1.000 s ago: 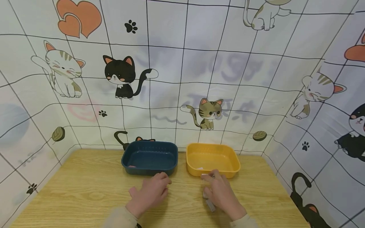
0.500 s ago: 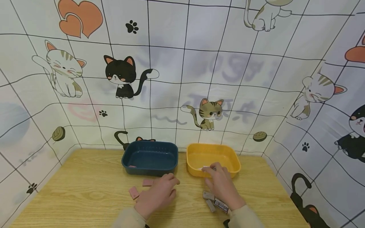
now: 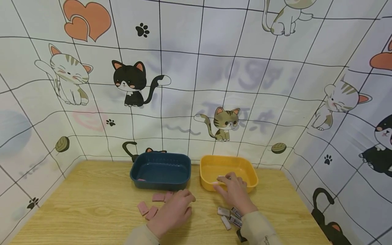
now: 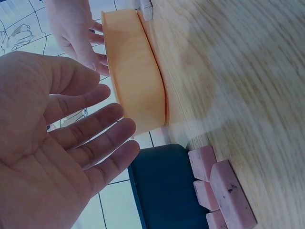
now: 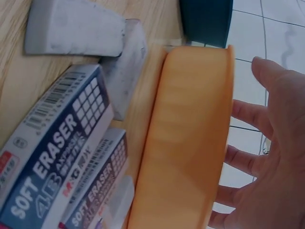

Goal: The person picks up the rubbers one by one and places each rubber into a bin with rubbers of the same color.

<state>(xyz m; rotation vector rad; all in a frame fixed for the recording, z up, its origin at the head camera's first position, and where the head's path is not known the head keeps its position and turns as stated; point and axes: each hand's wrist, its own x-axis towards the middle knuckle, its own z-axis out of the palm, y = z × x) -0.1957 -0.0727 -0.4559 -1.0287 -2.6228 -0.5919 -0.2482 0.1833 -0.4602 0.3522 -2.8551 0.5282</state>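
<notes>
My left hand [image 3: 173, 211] hovers over the table in front of the blue bin, fingers extended and apart, holding nothing. Several pink erasers [image 4: 230, 193] lie beside it, near the bin. At the yellow bin [image 5: 183, 138], my right hand [image 3: 237, 190] reaches over the front rim. Its thumb and fingers are spread, and the fingertips [image 5: 245, 112] are partly hidden behind the wall. White pieces [image 3: 215, 182] show inside, close to those fingers. Below the right hand lie several grey erasers [image 5: 76, 28] and paper-sleeved erasers [image 5: 52, 143] labelled "SOFT ERASER 4B".
The blue bin [image 3: 162, 185] stands left of the yellow one, with a pink piece [image 3: 141, 179] inside. Behind the wooden table [image 3: 85, 197] hangs a white cloth [image 3: 177, 68] with cat prints and grid lines.
My right hand has moved from before the yellow bin to over its rim, taking a white piece inside. The left hand has shifted right, uncovering pink erasers; more sleeved erasers show too.
</notes>
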